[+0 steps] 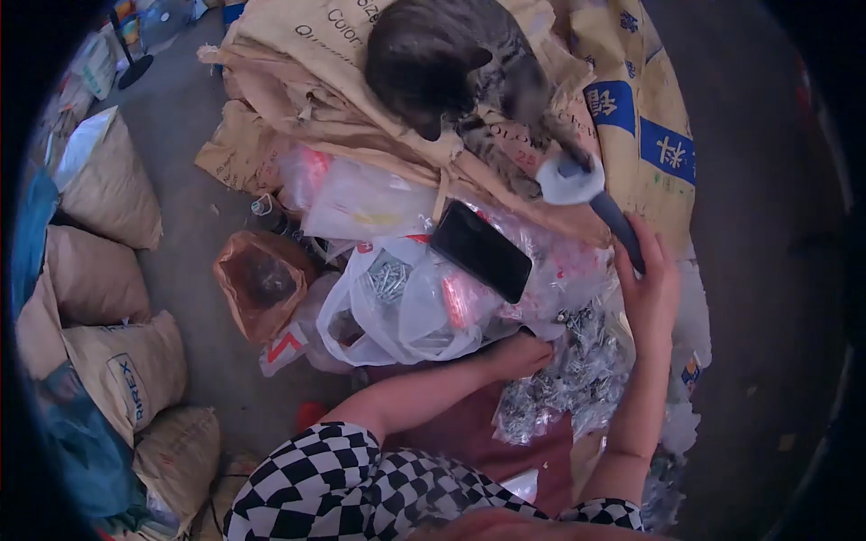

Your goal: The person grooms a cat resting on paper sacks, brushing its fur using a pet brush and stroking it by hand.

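Note:
My right hand (651,275) is wrapped round the dark grey handle of a tool with a white rounded head (571,180); its exact kind is unclear. That head is beside the forepaw of a grey tabby cat (451,63), which lies curled on paper sacks; whether they touch, I cannot tell. Low in the middle, my left hand (520,355) has its fingers curled in, and what they hold, if anything, is hidden. Small clear packets of metal parts (586,374) lie just right of it. A black phone (481,251) rests on plastic bags above this hand.
A white carrier bag (397,311) with metal screws sits left of the phone, next to an open brown paper bag (262,284). Full sacks (122,374) line the left side. Printed paper sacks (645,126) spread under and beside the cat. Grey floor (767,298) shows at right.

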Demonstrator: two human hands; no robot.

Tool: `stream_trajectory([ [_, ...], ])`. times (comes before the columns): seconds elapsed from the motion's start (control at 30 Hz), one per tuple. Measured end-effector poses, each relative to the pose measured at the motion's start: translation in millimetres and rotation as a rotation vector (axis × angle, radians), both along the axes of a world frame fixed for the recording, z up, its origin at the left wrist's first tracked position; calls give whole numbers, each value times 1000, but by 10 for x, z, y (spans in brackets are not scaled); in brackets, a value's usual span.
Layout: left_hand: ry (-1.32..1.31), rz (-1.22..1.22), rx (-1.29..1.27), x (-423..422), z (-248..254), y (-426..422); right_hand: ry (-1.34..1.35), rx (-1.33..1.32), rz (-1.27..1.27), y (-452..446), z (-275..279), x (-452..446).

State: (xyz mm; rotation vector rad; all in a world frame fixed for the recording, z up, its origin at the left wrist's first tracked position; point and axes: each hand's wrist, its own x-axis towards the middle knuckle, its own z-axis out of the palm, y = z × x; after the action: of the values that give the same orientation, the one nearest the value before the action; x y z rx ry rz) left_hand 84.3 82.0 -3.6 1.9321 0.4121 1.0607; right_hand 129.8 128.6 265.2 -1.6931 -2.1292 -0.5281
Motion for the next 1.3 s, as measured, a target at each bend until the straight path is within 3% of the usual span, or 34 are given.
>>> stream_trajectory([
  [0.4, 67, 13, 35, 40, -44, -6, 108, -54, -242, -913, 103, 542],
  [0.57, 40, 4, 8, -69, 55, -18, 173, -60, -255, -877, 339, 291],
  [0.63, 45, -21, 1, -66, 75, -17, 62, 106, 51, -675, 409, 58],
  [0.83, 40, -6, 11, -4, -11, 5, -5, 141, 305, 160, 406, -1290],
  [0.97, -16, -37, 8, -23, -9, 26, -257, 282, 489, 892, 251, -2132],
  [1.1, -50, -43, 0, -6, -36, 39, -400, 295, 482, 1251, 123, -2618],
  [1.3, -46, -17, 15, 116, -137, 37, -635, 42, 412, 1044, 215, -2495],
])
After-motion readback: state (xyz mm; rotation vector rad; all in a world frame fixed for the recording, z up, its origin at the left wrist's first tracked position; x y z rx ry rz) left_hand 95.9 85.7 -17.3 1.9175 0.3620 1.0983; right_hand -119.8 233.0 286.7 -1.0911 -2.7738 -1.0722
